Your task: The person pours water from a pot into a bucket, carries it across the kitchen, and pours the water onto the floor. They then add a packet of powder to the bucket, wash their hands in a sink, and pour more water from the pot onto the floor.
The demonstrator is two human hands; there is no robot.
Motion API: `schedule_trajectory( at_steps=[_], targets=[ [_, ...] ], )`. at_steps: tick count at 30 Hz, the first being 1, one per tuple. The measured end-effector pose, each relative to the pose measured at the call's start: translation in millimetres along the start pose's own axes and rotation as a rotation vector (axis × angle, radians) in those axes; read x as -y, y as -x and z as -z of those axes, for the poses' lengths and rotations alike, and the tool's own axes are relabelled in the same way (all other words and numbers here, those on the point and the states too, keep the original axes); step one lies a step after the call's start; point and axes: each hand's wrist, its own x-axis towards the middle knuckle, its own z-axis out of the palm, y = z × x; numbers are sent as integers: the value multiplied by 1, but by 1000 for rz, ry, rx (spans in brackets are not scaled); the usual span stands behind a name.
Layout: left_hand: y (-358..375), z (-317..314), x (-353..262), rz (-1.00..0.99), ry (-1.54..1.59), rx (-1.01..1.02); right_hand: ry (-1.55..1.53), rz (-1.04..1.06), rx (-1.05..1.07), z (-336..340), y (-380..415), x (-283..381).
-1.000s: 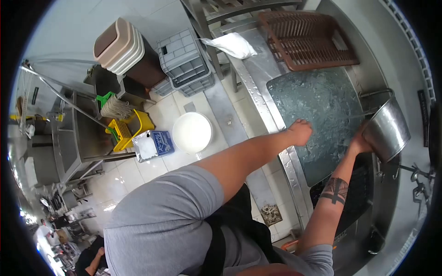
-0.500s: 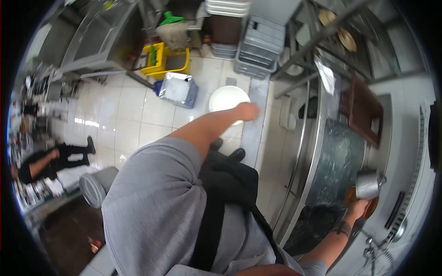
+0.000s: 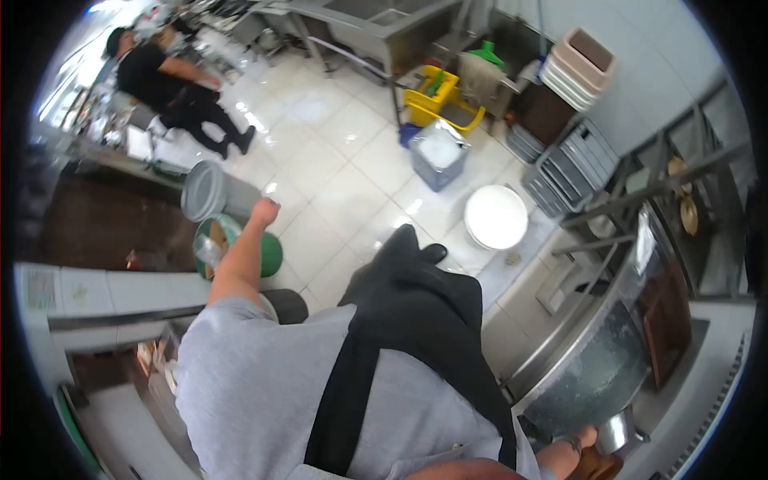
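Observation:
My left hand (image 3: 266, 211) is closed in a fist at the end of my outstretched arm, with nothing showing in it. Below it in view stand a grey lidded bin (image 3: 205, 192) and a green bucket (image 3: 270, 254) with some clear plastic inside. At the lower right, my right hand (image 3: 586, 437) is closed against the side of a shiny metal pot (image 3: 615, 433), its fingers partly hidden. A brown container (image 3: 598, 464) lies just below that hand. The water-filled steel sink (image 3: 588, 376) is beside it.
A white bucket (image 3: 496, 218), a grey foil-edged tub (image 3: 439, 156) and a yellow mop bucket (image 3: 432, 88) stand on the tiled floor. Grey crates (image 3: 572, 168) are stacked by the wall. A brown crate (image 3: 666, 320) leans at the sink. Another person (image 3: 172, 88) stands at the far left.
My view has turned left. My left hand has gone from over the white bucket to near the grey bin and green bucket. My right hand stays by the metal pot.

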Motion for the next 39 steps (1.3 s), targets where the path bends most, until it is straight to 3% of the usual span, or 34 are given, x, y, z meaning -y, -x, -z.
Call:
schedule_trajectory(
  at_steps=[1,2,4,5,6,7,9,10,12,13,15,16,17,18,19,20,21,22,23,25,26,27,28,30,31,33,37,39],
  targets=[
    [26,0,31,79,81,67,303,39,2,-8,50,29],
    [61,-4,63,162,172,138,298,76,14,-12,73,50],
    [106,-31,134,-190,-378,175,183,153,3,-41,94,88],
    [140,-43,149,7,-239,154,102,193,8,-54,104,109],
    [150,-69,190,25,-301,274,23,233,14,-60,119,131],
    [191,-63,190,-167,-446,438,-48,265,21,-70,131,148],
    [235,-84,209,47,-298,681,-188,311,41,-76,152,171],
    [251,-92,219,50,-289,677,-242,338,46,-78,161,178],
    [282,-102,234,370,47,817,-346,382,51,-76,164,184],
    [285,-101,241,370,53,823,-409,399,48,-76,164,183],
    [277,-88,245,40,-63,804,-530,441,23,-73,165,181],
    [258,-96,263,-230,-190,709,-613,503,-19,-73,156,174],
    [237,-104,279,-501,-313,606,-710,693,-119,-72,145,171],
    [236,-77,253,-293,-275,569,-832,1104,-264,-106,78,150],
    [230,-46,219,-99,-254,544,-755,1000,-385,-73,132,176],
    [208,-47,231,-176,-252,442,-1422,582,263,-27,176,206],
    [186,-54,244,-289,-325,299,-1116,675,-31,9,242,244],
    [154,-71,270,-428,-145,183,-937,725,-113,44,288,274],
    [172,-38,219,-160,85,233,-1150,622,-28,71,311,293],
    [171,-21,193,-117,353,274,-1339,547,43,56,230,273],
    [179,-7,183,-111,405,275,-1563,301,295,64,191,271],
    [177,-15,186,-145,394,324,-1514,399,514,97,186,284],
    [184,-18,196,-153,415,331,-1809,166,803,105,139,284],
    [199,-30,228,-154,445,349,-1898,51,997,129,104,298],
    [201,-43,252,-123,413,375,-1884,55,991,142,121,315],
    [214,-63,301,-78,392,408,-1714,86,557,165,168,358],
    [269,-88,402,300,507,596,-1630,77,704,177,144,404],
    [296,-104,461,381,555,653,-1553,74,732,174,147,426]
  ],
)
